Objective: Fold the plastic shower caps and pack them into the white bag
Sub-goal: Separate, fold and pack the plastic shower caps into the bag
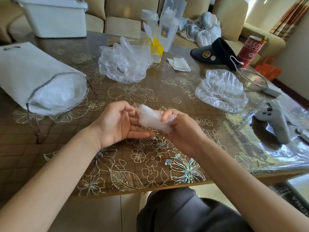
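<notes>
While the right hand [182, 131] grips a bunched shower cap [150, 120], the left hand [117, 123] hovers beside it, fingers relaxed. Folding looks nearly done; next it should go into the white bag [30, 71] off to their left.

Bright daylight from the right; strong glare on the glossy table [260, 153]; wide-angle bending at edges; focus mostly sharp

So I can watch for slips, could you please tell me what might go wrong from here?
The cap, gripped only by the right hand while the left hand lies open beside it, may spring unfolded. The bag lies on its side with its mouth open, so the packed caps could slide out when another goes in.
</notes>
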{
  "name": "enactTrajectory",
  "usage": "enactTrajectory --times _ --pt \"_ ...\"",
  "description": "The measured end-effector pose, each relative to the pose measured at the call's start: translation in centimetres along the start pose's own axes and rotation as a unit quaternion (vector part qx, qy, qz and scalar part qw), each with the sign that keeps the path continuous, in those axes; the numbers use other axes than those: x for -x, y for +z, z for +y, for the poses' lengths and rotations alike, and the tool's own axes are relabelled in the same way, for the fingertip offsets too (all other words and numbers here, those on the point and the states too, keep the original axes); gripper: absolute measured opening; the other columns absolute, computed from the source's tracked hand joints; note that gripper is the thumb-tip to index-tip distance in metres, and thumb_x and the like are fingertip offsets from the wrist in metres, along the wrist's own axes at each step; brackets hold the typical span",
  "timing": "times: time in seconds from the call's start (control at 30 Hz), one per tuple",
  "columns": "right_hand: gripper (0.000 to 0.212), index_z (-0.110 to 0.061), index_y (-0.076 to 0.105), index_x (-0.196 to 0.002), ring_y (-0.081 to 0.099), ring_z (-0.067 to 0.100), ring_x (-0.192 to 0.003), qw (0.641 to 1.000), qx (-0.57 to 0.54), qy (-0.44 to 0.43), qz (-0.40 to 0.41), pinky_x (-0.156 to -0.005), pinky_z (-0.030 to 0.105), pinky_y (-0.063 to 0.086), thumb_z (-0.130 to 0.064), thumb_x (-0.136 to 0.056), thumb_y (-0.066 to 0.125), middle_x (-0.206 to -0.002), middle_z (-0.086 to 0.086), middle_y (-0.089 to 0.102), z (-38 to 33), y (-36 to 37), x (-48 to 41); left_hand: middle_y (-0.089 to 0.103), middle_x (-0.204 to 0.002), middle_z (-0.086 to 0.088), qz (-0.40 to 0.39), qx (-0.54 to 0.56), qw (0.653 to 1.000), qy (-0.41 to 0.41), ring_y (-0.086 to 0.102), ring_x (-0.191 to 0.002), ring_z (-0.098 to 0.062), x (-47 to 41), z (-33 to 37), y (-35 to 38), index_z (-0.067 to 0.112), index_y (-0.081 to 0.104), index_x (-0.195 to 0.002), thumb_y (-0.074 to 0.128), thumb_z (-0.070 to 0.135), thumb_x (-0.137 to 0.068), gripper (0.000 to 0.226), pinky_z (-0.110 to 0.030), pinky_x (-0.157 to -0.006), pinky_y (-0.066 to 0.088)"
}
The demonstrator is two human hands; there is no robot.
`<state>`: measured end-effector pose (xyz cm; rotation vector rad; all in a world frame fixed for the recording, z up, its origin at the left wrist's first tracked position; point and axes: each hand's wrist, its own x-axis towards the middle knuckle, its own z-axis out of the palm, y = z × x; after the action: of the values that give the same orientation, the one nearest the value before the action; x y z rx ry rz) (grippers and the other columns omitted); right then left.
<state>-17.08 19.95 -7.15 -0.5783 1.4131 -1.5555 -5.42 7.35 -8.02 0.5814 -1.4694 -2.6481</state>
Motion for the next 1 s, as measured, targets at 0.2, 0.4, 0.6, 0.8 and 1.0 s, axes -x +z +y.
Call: enactTrajectory --times 0.2,0.4,0.6,0.8,1.0 --pt "0.065 -0.018 0.062 -0.042 0.053 0.018 -0.088 0.981 0.169 -0.065 -0.067 -0.064 0.024 0.042 0.025 -0.068 0.021 -0.083 -0.013 0.066 -0.5 0.0 0.2 0.067 -0.085 -0.013 -0.028 -0.096 0.994 -0.041 0.066 -0.065 -0.022 0.3 0.0 -0.3 0.004 0.061 -0.112 0.060 0.035 -0.076 0.048 -0.025 -0.052 0.055" --pt "0.043 -0.009 0.062 -0.058 0.062 0.008 -0.090 0.972 0.216 -0.048 -0.072 -0.068 0.018 0.048 0.023 -0.073 0.037 -0.094 -0.008 0.070 -1.8 -0.5 0.4 0.061 -0.084 -0.013 0.084 -0.143 0.986 0.030 0.063 -0.065 -0.014 0.0 -0.2 -1.3 -0.004 0.060 -0.101 0.059 0.005 -0.085 0.018 -0.021 -0.052 0.053" --pt "0.032 -0.016 0.056 -0.119 0.059 0.004 -0.098 0.936 0.322 -0.144 0.018 -0.083 0.019 0.050 -0.017 -0.088 0.063 -0.114 -0.007 0.059 -2.5 1.8 -0.6 0.066 -0.079 -0.002 0.080 -0.186 0.973 0.107 0.063 -0.068 -0.010 0.0 -0.1 -1.7 0.008 0.066 -0.093 0.069 0.024 -0.063 0.034 -0.022 -0.054 0.053" --pt "0.040 -0.006 0.059 -0.113 0.063 0.007 -0.069 0.927 0.362 -0.095 -0.009 -0.059 0.016 0.053 -0.008 -0.077 0.075 -0.096 0.005 0.063 -1.4 2.0 -1.8 0.065 -0.073 -0.003 0.086 -0.153 0.976 0.129 0.061 -0.062 -0.009 0.3 0.4 -2.1 0.003 0.063 -0.096 0.064 0.020 -0.069 0.032 -0.019 -0.051 0.051" --pt "0.027 0.005 0.057 -0.109 0.061 0.008 -0.054 0.999 -0.010 0.010 0.047 -0.051 0.016 0.048 0.001 -0.083 0.064 -0.083 0.010 0.062 -1.3 3.3 -3.1 0.064 -0.088 -0.012 0.144 -0.063 0.971 0.178 0.066 -0.068 -0.015 0.3 0.2 -2.2 -0.001 0.058 -0.103 0.066 0.018 -0.069 0.039 -0.021 -0.058 0.056"
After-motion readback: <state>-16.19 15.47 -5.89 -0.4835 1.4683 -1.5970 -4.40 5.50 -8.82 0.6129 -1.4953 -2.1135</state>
